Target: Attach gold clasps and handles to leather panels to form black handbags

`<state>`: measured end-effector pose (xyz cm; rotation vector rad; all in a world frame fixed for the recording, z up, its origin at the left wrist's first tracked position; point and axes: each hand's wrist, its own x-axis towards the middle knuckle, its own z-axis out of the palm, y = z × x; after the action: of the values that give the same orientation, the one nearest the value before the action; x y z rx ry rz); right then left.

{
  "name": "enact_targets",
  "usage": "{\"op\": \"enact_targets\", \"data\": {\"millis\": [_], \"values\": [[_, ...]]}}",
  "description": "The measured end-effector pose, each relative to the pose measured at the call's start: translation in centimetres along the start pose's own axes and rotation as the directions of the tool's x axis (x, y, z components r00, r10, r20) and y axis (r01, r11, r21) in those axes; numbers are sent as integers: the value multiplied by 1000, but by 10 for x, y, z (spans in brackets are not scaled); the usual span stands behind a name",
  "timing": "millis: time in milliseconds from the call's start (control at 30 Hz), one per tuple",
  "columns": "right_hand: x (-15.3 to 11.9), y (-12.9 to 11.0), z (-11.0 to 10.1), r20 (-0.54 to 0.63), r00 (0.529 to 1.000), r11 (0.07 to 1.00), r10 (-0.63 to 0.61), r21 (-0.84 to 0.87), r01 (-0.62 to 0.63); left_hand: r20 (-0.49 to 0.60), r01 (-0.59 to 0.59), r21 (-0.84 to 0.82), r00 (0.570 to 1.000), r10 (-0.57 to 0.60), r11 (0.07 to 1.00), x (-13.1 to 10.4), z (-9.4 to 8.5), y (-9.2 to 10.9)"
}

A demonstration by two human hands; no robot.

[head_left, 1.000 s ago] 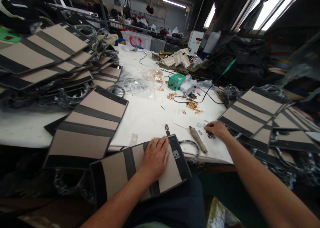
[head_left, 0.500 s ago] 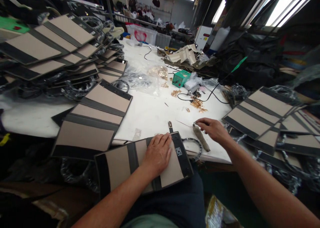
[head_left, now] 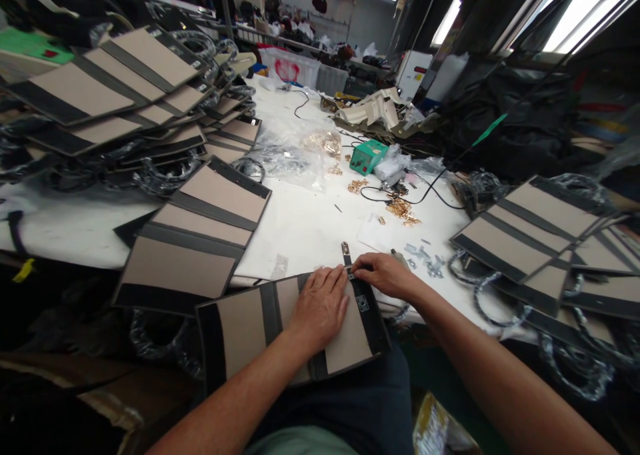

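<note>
A beige-and-black bag panel [head_left: 235, 335] lies across my lap and against the table's front edge. My left hand [head_left: 320, 305] rests flat on it, fingers stretched out. With thumb and fingertips, my right hand [head_left: 385, 276] pinches a small metal plate [head_left: 351, 273] at the panel's upper right edge, where a short black strap with a metal end [head_left: 345, 250] sticks out. Another metal plate [head_left: 362, 303] is set in the black band. Behind my right hand, a wrapped tool handle [head_left: 400, 258] is mostly hidden. Loose grey metal plates [head_left: 433, 263] lie beyond my right wrist.
Similar panels are stacked at left [head_left: 100, 85] and right [head_left: 520, 228]; another panel [head_left: 195, 242] overhangs the table edge. Gold fittings [head_left: 400, 208], a green box [head_left: 367, 156] with a black cable and clear plastic bags [head_left: 290, 165] lie on the white table.
My right hand has moved left from beside the wrapped tool to the panel's edge by the strap. My left hand stays flat on the panel. The camera view has shifted slightly.
</note>
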<state>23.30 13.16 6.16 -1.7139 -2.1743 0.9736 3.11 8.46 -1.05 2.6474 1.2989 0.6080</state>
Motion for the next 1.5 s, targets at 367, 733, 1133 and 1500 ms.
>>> {"op": "enact_targets", "data": {"millis": [367, 733, 1133, 1500], "values": [[2, -9, -5, 44, 998, 995, 42, -89, -38, 7, 3, -21, 1000, -3, 1000, 1, 1, -1], [2, -15, 2, -72, 990, 979, 120, -158, -130, -9, 6, -72, 1000, -7, 997, 0, 0, -1], [-21, 20, 23, -433, 900, 998, -47, 16, 59, -31, 92, -217, 994, -101, 972, 30, -14, -2], [-41, 91, -3, -548, 781, 929, 298, -20, -369, -29, 172, -295, 982, -189, 940, 39, -9, -8]]}}
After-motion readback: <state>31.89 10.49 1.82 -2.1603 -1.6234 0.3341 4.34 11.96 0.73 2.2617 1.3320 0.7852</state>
